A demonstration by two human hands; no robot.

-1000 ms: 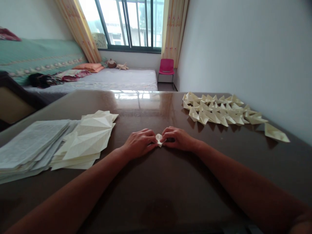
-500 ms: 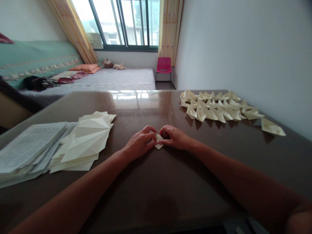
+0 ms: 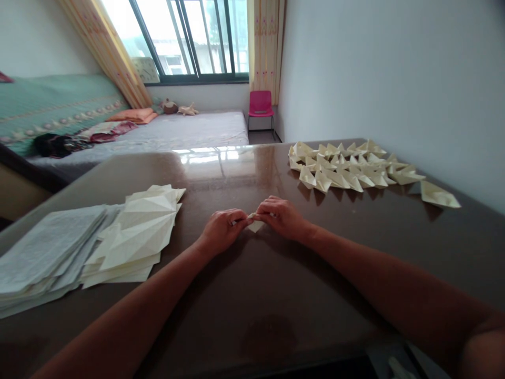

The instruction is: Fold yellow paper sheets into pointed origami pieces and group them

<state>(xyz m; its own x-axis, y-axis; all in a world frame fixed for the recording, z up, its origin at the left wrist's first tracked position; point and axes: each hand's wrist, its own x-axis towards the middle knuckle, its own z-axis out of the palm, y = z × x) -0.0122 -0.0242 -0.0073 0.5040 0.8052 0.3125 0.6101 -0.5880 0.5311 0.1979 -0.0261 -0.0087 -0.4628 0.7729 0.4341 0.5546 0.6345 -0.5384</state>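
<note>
Between my two hands, over the middle of the brown table (image 3: pixel 221 295), is a small folded piece of cream paper (image 3: pixel 255 226), its lower tip pointing toward me. My left hand (image 3: pixel 225 226) pinches its left side between thumb and fingers. On the other side my right hand (image 3: pixel 281 215) is closed on the paper's right edge. My fingers cover much of the paper, so its full folded shape is hidden. Several finished folded paper boats (image 3: pixel 347 167) stand in rows at the far right, with a single paper boat (image 3: pixel 438 195) apart at their near end.
Creased cream paper sheets (image 3: pixel 142 226) lie stacked at the left, beside a pile of greyish printed sheets (image 3: pixel 51 247). Beyond the table are a bed (image 3: pixel 197 126), a pink chair (image 3: pixel 261 104) and a window. A white wall (image 3: pixel 379 73) runs along the right.
My fingers, looser around the flat paper half a second ago, now pinch its two sides, and its upper part is bunched between them. The camera view has turned slightly to the right.
</note>
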